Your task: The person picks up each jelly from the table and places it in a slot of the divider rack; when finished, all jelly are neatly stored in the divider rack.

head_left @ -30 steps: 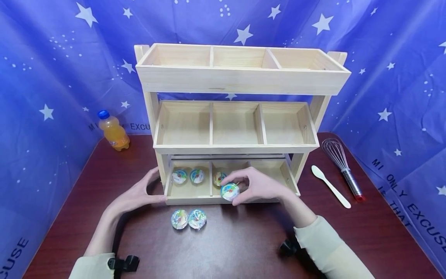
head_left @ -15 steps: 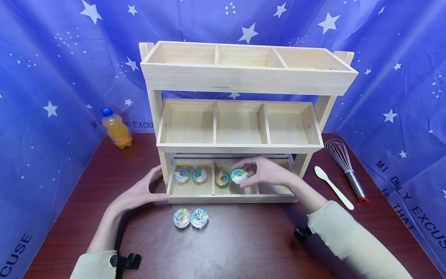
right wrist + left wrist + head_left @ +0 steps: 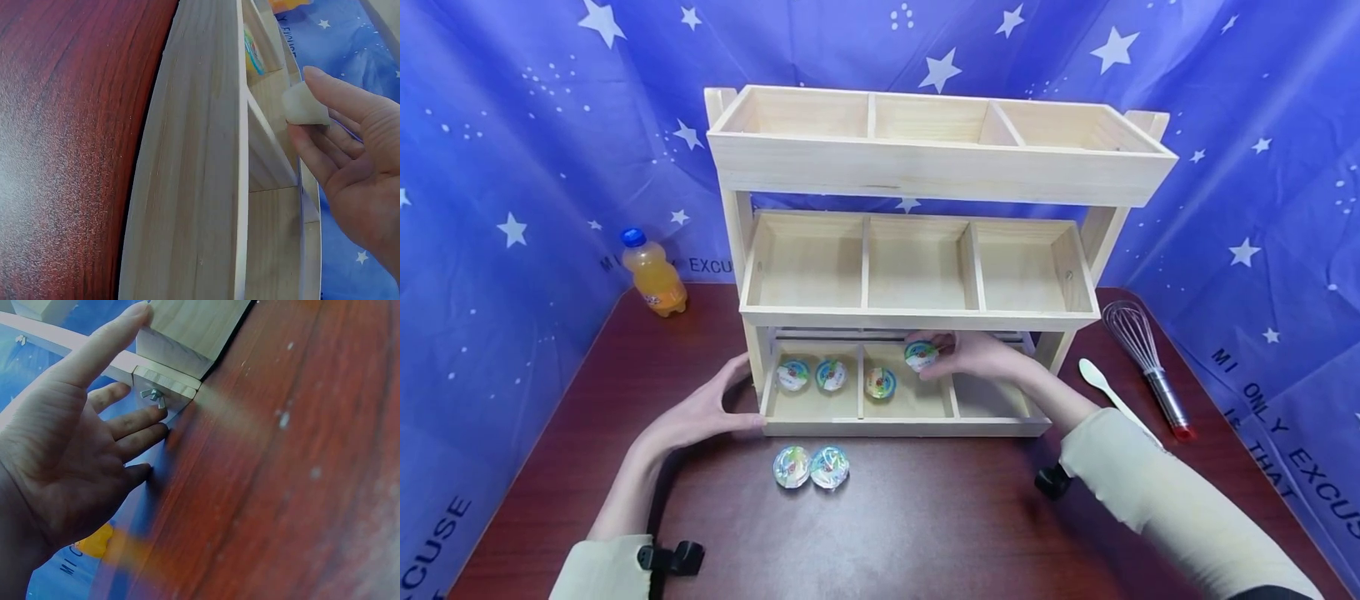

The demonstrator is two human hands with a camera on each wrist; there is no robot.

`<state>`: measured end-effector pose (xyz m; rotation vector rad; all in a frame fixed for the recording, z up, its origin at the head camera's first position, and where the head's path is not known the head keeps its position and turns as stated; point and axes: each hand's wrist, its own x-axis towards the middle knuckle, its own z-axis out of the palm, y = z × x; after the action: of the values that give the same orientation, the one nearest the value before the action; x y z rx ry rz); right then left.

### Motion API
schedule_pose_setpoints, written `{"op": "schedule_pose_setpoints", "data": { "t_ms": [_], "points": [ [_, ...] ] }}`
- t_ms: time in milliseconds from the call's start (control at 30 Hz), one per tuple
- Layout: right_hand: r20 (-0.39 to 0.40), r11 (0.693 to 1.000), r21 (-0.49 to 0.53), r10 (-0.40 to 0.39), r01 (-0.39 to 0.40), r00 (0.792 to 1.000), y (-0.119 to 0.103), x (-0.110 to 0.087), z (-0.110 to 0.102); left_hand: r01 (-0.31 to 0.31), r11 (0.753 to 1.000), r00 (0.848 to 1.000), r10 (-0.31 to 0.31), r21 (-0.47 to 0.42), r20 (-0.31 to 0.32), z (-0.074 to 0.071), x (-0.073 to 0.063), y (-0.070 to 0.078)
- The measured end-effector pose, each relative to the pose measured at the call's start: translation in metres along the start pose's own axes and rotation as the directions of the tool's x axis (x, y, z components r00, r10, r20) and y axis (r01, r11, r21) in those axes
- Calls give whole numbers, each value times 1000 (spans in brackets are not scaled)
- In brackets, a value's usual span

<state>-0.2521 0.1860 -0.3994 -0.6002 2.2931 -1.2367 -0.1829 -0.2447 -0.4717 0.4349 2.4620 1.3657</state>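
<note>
Right hand (image 3: 976, 355) has carried round white cup with blue-green printed lid (image 3: 921, 356) from front of pale wooden bottom tray (image 3: 895, 428) to rear of middle compartment (image 3: 917, 402).

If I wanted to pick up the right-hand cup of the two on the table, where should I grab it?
Probably by its rim, from above and the right, pinching the near and far edges. The right-hand cup sits lid up, showing a round edge; the other cup crowds its left side, while none stands on its right.

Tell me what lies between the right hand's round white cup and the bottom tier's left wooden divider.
The head view shows one round cup with a yellow and blue lid.
</note>
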Motion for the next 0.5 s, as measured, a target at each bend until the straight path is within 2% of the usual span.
{"op": "schedule_pose_setpoints", "data": {
  "t_ms": [133, 300, 500],
  "points": [
    [-8, 1000, -24, 9, -9, 1000, 1, 4, 1, 8, 1000, 1000, -8, 7, 1, -1, 0, 1],
    [-27, 994, -105, 30, -33, 999, 2, 8, 6, 17, 1000, 1000, -17, 12, 5, -1, 1, 2],
    [-33, 991, -125, 48, -52, 998, 7, 11, 12, 8, 1000, 1000, -8, 6, 4, 0, 1, 0]
  ]
}}
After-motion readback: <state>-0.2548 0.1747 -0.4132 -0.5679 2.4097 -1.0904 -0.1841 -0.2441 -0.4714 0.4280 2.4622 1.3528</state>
